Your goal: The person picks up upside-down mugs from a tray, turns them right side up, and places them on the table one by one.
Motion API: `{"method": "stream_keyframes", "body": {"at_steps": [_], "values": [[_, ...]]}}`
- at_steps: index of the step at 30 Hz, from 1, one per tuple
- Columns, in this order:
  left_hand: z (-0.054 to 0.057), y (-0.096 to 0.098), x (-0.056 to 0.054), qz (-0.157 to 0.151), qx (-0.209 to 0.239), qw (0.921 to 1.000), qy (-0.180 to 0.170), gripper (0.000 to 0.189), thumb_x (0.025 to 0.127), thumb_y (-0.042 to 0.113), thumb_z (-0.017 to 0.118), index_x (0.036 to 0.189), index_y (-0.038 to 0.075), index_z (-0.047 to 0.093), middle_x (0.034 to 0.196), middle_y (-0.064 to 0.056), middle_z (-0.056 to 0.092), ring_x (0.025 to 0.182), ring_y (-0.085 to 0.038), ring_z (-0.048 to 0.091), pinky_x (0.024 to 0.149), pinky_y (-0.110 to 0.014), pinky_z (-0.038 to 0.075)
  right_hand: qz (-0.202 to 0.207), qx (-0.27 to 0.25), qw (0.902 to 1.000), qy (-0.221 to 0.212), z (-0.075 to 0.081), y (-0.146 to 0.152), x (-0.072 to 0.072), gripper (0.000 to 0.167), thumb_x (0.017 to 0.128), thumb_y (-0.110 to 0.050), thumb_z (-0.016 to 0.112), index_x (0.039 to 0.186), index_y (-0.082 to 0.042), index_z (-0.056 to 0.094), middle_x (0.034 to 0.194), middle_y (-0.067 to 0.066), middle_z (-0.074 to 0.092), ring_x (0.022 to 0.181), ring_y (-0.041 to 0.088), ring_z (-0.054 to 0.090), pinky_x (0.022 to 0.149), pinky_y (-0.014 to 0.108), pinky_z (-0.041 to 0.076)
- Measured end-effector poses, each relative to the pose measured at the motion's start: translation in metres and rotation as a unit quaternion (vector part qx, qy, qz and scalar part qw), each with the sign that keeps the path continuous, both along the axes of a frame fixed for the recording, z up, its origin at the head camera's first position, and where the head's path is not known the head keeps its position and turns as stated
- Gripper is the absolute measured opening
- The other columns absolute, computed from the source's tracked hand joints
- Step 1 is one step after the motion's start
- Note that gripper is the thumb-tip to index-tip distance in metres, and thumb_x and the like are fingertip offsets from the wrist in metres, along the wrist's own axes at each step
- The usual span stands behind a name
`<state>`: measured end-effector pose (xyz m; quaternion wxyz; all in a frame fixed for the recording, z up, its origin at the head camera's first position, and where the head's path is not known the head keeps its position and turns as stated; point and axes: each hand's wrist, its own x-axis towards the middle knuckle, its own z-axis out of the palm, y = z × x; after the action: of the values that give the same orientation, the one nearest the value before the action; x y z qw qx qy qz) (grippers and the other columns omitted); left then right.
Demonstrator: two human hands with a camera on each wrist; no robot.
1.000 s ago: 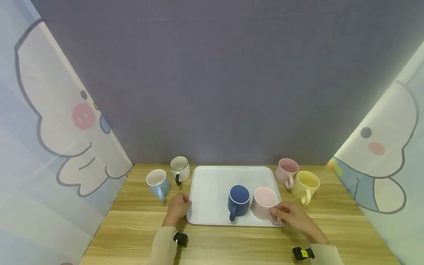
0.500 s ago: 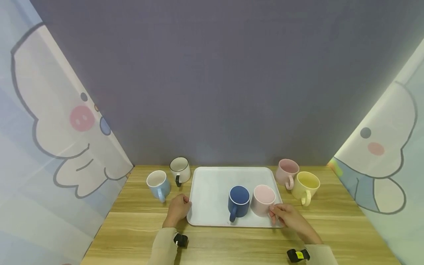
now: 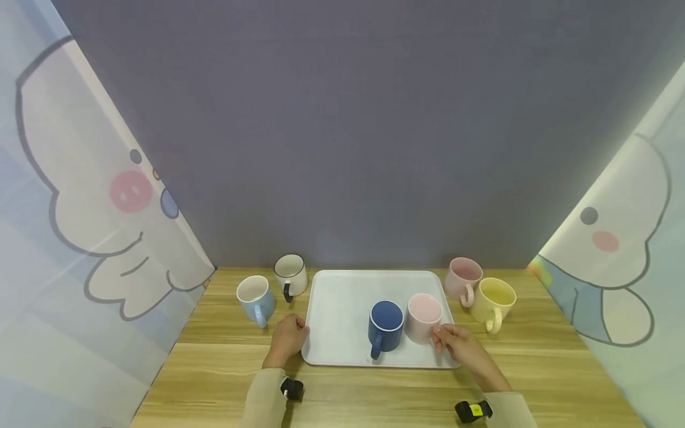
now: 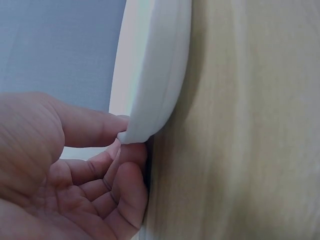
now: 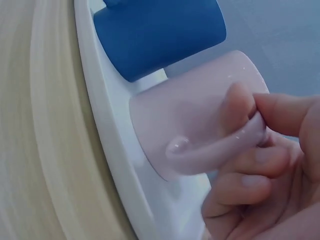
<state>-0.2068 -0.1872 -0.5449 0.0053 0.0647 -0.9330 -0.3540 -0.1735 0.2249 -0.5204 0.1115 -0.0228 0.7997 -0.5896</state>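
My left hand [image 3: 289, 336] pinches the left rim of a white tray [image 3: 337, 315]; in the left wrist view the thumb lies on top of the tray edge [image 4: 155, 75], fingers beneath. My right hand [image 3: 461, 348] grips a light pink mug [image 3: 424, 319] by its handle [image 5: 210, 157], thumb and forefinger at the handle's upper end. This mug is on the tray's right half, close beside a dark blue mug [image 3: 386, 327]. The blue mug's handle points toward me. In the head view my right fingers hide most of the pink mug's handle.
Left of the tray stand a light blue mug [image 3: 255, 298] and a white mug [image 3: 291, 276] with a black handle. At the right are a darker pink mug [image 3: 463, 279] and a yellow mug [image 3: 493, 302]. A grey wall [image 3: 369, 148] rises behind the wooden table [image 3: 374, 395].
The light pink mug has shifted slightly left and back on the tray, with my right hand moving along at its handle. My left hand stays at the tray's rim.
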Motion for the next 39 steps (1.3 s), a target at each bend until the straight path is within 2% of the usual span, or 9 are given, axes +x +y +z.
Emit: {"method": "stream_keyframes", "body": {"at_steps": [6, 12, 17, 23, 39], "values": [[0.0, 0.001, 0.0, -0.003, -0.001, 1.0, -0.001, 0.01, 0.09, 0.012, 0.068, 0.088, 0.003, 0.063, 0.081, -0.009, 0.064, 0.077, -0.024, 0.059, 0.068, -0.036, 0.047, -0.079, -0.01, 0.9966, -0.019, -0.003, -0.008, -0.002, 0.044, 0.107, -0.03, 0.052, 0.088, 0.008, 0.062, 0.065, -0.001, 0.055, 0.056, 0.007, 0.036, 0.053, 0.022, 0.03], [-0.001, 0.001, 0.001, -0.001, 0.003, 1.0, 0.002, 0.01, 0.089, 0.012, 0.069, 0.087, 0.004, 0.063, 0.081, -0.009, 0.064, 0.076, -0.024, 0.059, 0.067, -0.036, 0.047, -0.116, -0.012, 0.9932, -0.006, -0.001, -0.013, -0.004, 0.043, 0.108, -0.034, 0.052, 0.089, 0.003, 0.062, 0.07, -0.003, 0.056, 0.066, 0.013, 0.043, 0.061, 0.025, 0.035], [-0.002, 0.0, 0.002, -0.003, 0.005, 1.0, 0.004, 0.01, 0.09, 0.011, 0.068, 0.087, 0.003, 0.063, 0.081, -0.01, 0.064, 0.076, -0.024, 0.059, 0.067, -0.036, 0.047, -0.141, -0.044, 0.9891, 0.001, 0.004, -0.014, -0.01, 0.039, 0.108, -0.033, 0.051, 0.087, -0.002, 0.061, 0.069, -0.005, 0.056, 0.072, 0.014, 0.048, 0.065, 0.025, 0.036], [-0.002, 0.0, 0.002, -0.004, 0.008, 0.9999, 0.005, 0.011, 0.09, 0.011, 0.069, 0.088, 0.003, 0.063, 0.081, -0.009, 0.064, 0.076, -0.024, 0.059, 0.068, -0.036, 0.047, -0.149, -0.068, 0.9865, 0.007, 0.017, -0.013, -0.019, 0.037, 0.109, -0.033, 0.049, 0.083, -0.01, 0.062, 0.067, -0.007, 0.056, 0.072, 0.012, 0.049, 0.064, 0.024, 0.035], [-0.004, -0.002, 0.0, -0.003, 0.012, 0.9999, 0.0, 0.011, 0.09, 0.012, 0.069, 0.088, 0.004, 0.063, 0.081, -0.008, 0.063, 0.076, -0.023, 0.058, 0.067, -0.035, 0.047, -0.155, -0.07, 0.9847, 0.038, 0.043, -0.023, -0.027, 0.04, 0.108, -0.033, 0.051, 0.076, -0.012, 0.062, 0.066, -0.009, 0.054, 0.068, 0.008, 0.045, 0.063, 0.024, 0.035]]}}
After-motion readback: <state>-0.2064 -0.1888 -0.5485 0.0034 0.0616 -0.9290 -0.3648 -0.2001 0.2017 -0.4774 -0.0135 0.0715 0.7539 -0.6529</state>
